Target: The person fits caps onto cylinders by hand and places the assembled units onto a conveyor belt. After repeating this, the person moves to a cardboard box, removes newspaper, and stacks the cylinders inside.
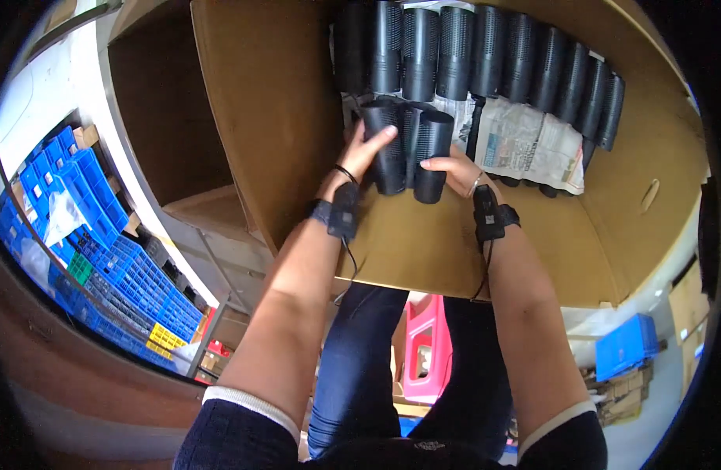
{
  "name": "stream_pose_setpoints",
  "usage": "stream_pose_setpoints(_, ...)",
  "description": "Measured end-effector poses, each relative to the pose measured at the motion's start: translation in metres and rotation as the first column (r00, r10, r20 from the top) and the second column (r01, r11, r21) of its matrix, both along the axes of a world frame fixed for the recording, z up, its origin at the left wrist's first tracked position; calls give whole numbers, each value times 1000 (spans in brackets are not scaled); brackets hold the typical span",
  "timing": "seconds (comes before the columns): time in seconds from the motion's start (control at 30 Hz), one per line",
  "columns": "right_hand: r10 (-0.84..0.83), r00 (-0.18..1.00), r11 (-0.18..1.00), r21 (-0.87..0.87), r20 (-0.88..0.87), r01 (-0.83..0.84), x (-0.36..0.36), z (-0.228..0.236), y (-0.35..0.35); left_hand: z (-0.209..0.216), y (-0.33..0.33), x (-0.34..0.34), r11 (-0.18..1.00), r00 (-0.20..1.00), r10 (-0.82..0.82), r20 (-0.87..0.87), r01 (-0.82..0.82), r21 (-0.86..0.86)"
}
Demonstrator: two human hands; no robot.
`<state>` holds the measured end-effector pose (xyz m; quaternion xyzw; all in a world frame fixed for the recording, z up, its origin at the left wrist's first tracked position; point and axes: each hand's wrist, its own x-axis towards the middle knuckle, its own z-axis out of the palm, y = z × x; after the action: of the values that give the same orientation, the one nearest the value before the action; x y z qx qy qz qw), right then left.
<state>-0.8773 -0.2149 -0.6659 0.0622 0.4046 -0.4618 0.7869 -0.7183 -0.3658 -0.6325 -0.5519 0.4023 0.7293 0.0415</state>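
Inside a large cardboard box, my left hand (362, 153) is closed around a black cylinder with a dotted, perforated-looking side (388, 168). My right hand (457, 169) grips a similar black cylinder (431, 157), its thumb across the front. Between these two, part of another black cylinder (410, 129) shows; which hand bears on it is unclear. Beyond my hands stands a row of several matching black cylinders (454, 55), packed side by side. Printed newspaper (525, 145) lies below the row's right part, with more dark cylinder ends peeking out under it.
The cardboard box's left wall (266, 117) and right wall (650, 196) rise beside my arms. Left of it are an open carton (157, 117) and stacked blue crates (94, 196). A pink stool (427, 352) is between my legs. A blue case (627, 347) sits at lower right.
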Motion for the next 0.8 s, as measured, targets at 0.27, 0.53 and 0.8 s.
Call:
stream_pose_setpoints(0.27, -6, 998, 1000, -5, -56, 6, 17, 3, -10, -17, 6, 2, 986, 998, -59, -3, 58, -159)
stream_pose_setpoints(0.53, 118, 985, 990, -89, 129, -107, -2, 54, -19, 35, -19, 3, 942, 992, 79, -95, -43, 333)
stream_pose_setpoints(0.8, 58, 989, 987, -143, -138, -78, -83, 105, -84, 69, -75, -77, 956, 966, 169, -194, -113, 271)
